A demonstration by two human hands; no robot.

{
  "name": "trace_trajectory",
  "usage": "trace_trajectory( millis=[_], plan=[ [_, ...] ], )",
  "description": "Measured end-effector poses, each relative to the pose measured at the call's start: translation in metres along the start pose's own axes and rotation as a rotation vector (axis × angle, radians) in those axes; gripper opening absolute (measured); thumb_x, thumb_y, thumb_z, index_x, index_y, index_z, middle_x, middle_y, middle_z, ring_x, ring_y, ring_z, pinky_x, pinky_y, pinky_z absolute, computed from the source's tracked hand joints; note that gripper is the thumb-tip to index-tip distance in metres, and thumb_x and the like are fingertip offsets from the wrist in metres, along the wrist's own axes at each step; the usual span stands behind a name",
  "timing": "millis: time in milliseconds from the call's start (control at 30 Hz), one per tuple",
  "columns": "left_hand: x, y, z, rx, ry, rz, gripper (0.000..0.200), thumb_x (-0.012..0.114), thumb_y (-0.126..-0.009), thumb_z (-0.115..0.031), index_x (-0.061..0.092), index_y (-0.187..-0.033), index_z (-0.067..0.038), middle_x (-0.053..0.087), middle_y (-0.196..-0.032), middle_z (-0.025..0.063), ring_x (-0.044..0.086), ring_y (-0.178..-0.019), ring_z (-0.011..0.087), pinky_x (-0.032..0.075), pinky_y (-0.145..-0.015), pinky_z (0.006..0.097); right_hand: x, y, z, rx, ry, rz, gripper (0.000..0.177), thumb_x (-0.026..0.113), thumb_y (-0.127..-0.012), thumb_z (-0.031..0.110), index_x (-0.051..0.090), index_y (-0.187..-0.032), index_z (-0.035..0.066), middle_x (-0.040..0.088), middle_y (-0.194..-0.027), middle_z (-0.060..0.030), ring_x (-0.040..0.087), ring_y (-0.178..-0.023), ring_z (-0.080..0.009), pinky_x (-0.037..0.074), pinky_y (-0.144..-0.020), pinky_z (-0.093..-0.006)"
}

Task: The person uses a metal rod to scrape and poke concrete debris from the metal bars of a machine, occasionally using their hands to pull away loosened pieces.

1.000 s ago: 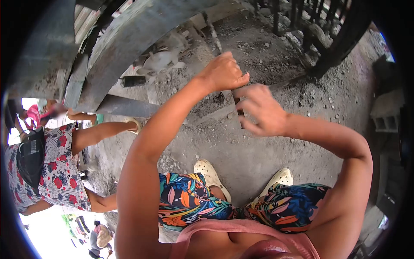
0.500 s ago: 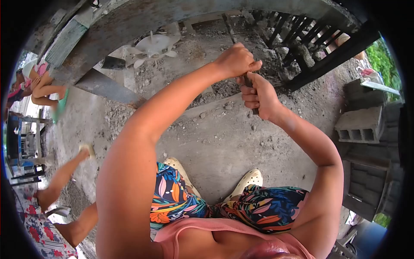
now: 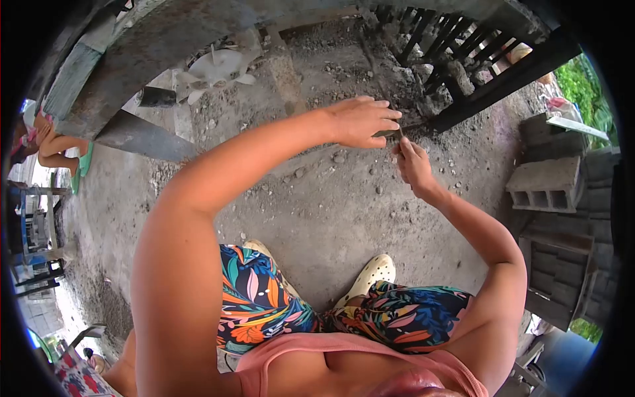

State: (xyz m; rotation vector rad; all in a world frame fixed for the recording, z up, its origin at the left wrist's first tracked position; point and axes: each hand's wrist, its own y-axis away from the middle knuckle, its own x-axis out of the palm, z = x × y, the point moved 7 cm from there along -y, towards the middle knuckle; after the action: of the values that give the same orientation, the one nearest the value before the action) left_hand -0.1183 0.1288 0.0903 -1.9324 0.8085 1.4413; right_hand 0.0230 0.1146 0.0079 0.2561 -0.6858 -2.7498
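Note:
My left hand (image 3: 362,124) is open, palm down with fingers extended, reaching over the gritty ground close to the top of my right fist. My right hand (image 3: 415,167) is closed around a dark, thin stick-like handle (image 3: 401,133), its thumb lying along it. Most of the handle is hidden by my two hands. Beyond them lies dark rubble (image 3: 410,96), beside a charred slatted wooden frame (image 3: 489,92).
A pale fan blade wheel (image 3: 218,66) lies at the upper left, near a flat metal strip (image 3: 145,135). Hollow concrete blocks (image 3: 546,185) stand on the right. At the left edge sit a person's legs (image 3: 63,149) in green footwear; patterned clothing (image 3: 79,370) shows at lower left.
My left hand has let go of the handle and opened. My right hand, still gripping, has shifted slightly right and down. The nearby person's leg at left has drawn back mostly out of view.

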Motion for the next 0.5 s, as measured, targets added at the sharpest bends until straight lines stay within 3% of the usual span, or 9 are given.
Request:
trace_trajectory(
  millis=[33, 133, 167, 200, 267, 400, 500],
  plan=[
    [0.004, -0.003, -0.003, 0.012, -0.019, 0.052, 0.048, 0.050, -0.085, -0.028, 0.046, -0.131, -0.012, 0.034, -0.143, 0.0069, 0.032, -0.132, 0.0286, 0.028, -0.107, 0.0420, -0.007, 0.004, -0.003, 0.009, 0.013, -0.038, 0.040, 0.036, -0.098, 0.038, 0.052, -0.077, 0.007, 0.039, -0.054, 0.0037, 0.033, -0.041, -0.0058, 0.025, -0.037, -0.0233],
    [0.010, -0.011, -0.015, 0.014, -0.026, 0.059, 0.051, 0.051, -0.084, -0.023, 0.043, -0.133, -0.013, 0.035, -0.142, 0.0089, 0.032, -0.131, 0.0307, 0.030, -0.107, 0.0430, -0.031, 0.021, -0.005, 0.055, 0.027, -0.046, 0.040, 0.036, -0.098, 0.038, 0.052, -0.077, 0.008, 0.039, -0.053, 0.0034, 0.033, -0.040, -0.0060, 0.025, -0.036, -0.0239],
    [0.014, -0.015, -0.023, 0.036, -0.022, 0.078, 0.051, 0.051, -0.084, -0.023, 0.043, -0.133, -0.013, 0.035, -0.142, 0.0089, 0.032, -0.131, 0.0307, 0.030, -0.107, 0.0430, -0.048, 0.034, -0.007, 0.039, 0.154, -0.084, 0.041, 0.035, -0.098, 0.038, 0.052, -0.077, 0.007, 0.039, -0.054, 0.0032, 0.035, -0.044, -0.0061, 0.027, -0.039, -0.0243],
    [0.007, -0.018, -0.027, 0.060, -0.008, 0.017, 0.052, 0.051, -0.083, -0.020, 0.042, -0.133, -0.012, 0.035, -0.142, 0.0098, 0.033, -0.131, 0.0314, 0.031, -0.106, 0.0434, -0.057, 0.037, -0.012, 0.035, 0.139, -0.095, 0.041, 0.035, -0.098, 0.038, 0.052, -0.077, 0.007, 0.039, -0.054, 0.0032, 0.035, -0.044, -0.0061, 0.027, -0.039, -0.0243],
    [0.003, -0.018, -0.039, 0.090, 0.023, -0.029, 0.054, 0.052, -0.082, -0.018, 0.040, -0.134, -0.012, 0.035, -0.141, 0.0106, 0.034, -0.130, 0.0322, 0.032, -0.106, 0.0438, -0.072, 0.054, -0.011, -0.199, 0.278, -0.173, 0.040, 0.036, -0.098, 0.035, 0.051, -0.077, 0.005, 0.036, -0.054, 0.0031, 0.034, -0.049, -0.0057, 0.029, -0.045, -0.0242],
    [-0.008, -0.024, -0.055, 0.152, 0.047, -0.124, 0.054, 0.055, -0.080, -0.015, 0.042, -0.133, -0.011, 0.036, -0.141, 0.0107, 0.036, -0.129, 0.0328, 0.034, -0.104, 0.0444, -0.091, 0.070, -0.027, -0.230, 0.322, -0.225, 0.039, 0.037, -0.098, 0.032, 0.053, -0.080, 0.002, 0.038, -0.057, 0.0023, 0.035, -0.054, -0.0070, 0.032, -0.050, -0.0258],
    [-0.014, -0.035, -0.065, 0.199, 0.057, -0.222, 0.052, 0.056, -0.080, -0.016, 0.044, -0.131, -0.010, 0.036, -0.141, 0.0108, 0.037, -0.128, 0.0329, 0.034, -0.104, 0.0446, -0.098, 0.070, -0.018, -0.245, 0.491, -0.321, 0.038, 0.040, -0.098, 0.030, 0.060, -0.093, -0.002, 0.046, -0.063, 0.0002, 0.041, -0.058, -0.0104, 0.038, -0.054, -0.0298]
  ],
)
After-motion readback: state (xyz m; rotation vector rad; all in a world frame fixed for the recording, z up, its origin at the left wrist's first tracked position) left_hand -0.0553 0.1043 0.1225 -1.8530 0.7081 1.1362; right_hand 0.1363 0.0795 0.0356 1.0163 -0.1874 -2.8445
